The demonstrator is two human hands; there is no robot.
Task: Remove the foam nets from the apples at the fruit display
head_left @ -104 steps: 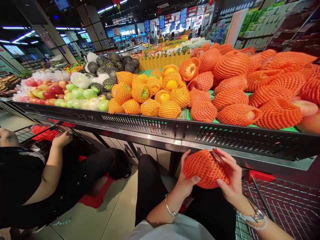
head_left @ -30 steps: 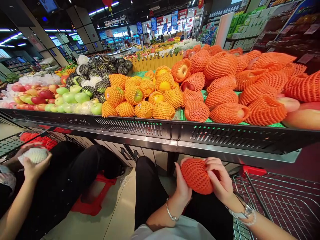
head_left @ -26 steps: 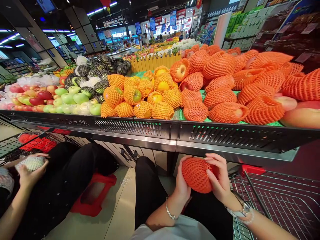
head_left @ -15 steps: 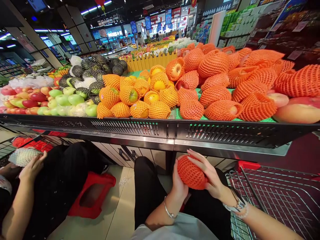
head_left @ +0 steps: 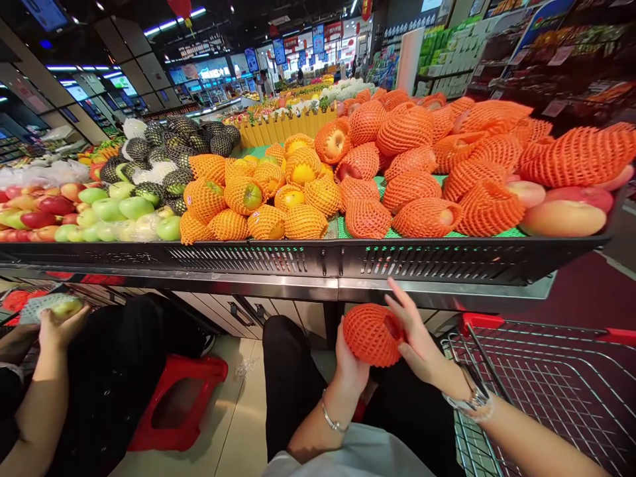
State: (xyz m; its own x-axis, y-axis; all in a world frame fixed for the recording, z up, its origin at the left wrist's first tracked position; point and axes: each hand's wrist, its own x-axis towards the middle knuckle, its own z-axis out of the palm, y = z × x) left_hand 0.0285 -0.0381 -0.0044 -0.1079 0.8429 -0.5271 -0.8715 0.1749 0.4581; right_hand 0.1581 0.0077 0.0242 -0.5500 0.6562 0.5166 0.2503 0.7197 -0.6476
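My left hand (head_left: 352, 363) cups a round fruit in a red foam net (head_left: 370, 334) from below and the left side, above my lap. The net covers the fruit, so its kind is hidden. At the net's open right end is my right hand (head_left: 417, 338), its fingers stretched out and apart, with the thumb touching or very near the rim. In front, on the display shelf, lie more fruits in red foam nets (head_left: 412, 192). Bare pinkish-yellow fruits (head_left: 564, 218) sit at the shelf's right end.
Orange-netted fruits (head_left: 285, 222), green apples (head_left: 134, 207) and black-netted fruits (head_left: 179, 136) fill the shelf leftward. A black slotted edge (head_left: 258, 258) runs along its front. A wire shopping cart (head_left: 536, 377) stands right. A co-worker's hand (head_left: 59, 324) holds a netted fruit beside a red stool (head_left: 199, 371).
My right hand's fingers have lifted off the netted fruit and spread. The fruit has turned, bringing the net's opening to the right. The view has shifted slightly. The co-worker's fruit now shows partly bare.
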